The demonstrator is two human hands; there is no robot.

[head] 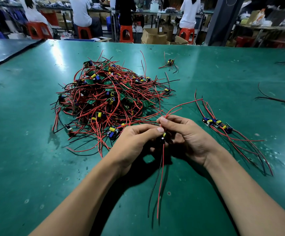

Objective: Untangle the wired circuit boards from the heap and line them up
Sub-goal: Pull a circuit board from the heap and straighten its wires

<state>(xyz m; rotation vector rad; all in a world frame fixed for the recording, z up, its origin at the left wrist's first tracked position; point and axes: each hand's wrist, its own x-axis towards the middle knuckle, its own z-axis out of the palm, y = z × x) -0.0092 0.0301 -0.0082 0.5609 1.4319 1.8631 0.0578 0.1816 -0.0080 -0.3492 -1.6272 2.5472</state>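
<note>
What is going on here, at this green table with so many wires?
A person pinches one wired circuit board between the left hand and the right hand above the green table, its red and black leads hanging down. The tangled heap lies ahead on the left. A few finished boards lie in a row on the right.

The heap (104,97) is made up of red wires, a few black, green boards, yellow and blue parts — the held board (164,134) is trailed by one red, one black wire. The table (36,167) is coloured green.
</note>
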